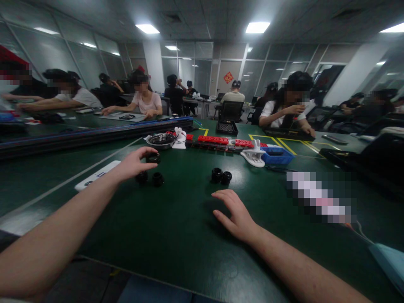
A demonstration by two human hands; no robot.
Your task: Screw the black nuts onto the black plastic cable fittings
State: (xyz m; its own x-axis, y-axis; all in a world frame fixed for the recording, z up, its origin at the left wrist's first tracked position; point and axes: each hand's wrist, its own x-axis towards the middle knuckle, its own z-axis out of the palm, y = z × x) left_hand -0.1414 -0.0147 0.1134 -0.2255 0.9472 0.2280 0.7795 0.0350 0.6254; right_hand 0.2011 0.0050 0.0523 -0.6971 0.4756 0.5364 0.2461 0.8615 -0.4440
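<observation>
My left hand [134, 163] curls its thumb and fingers around a glossy black round part [153, 158], which looks like a short ribbed cylinder. Just below that hand, two similar parts, a black cylinder [142, 176] and another black cylinder [158, 179], stand on the green table [186, 227]. Farther right, a pair of them sits side by side: a larger black piece [216, 174] and a smaller black piece [226, 177]. My right hand [235, 214] hovers or rests close in front of this pair, fingers apart and holding nothing.
Behind the parts lie a round metal dish [161, 141], red strips [213, 139], a white clamp [254, 155] and a blue bin [277, 156]. A white flat object [97, 176] lies under my left forearm. Several people sit at tables beyond.
</observation>
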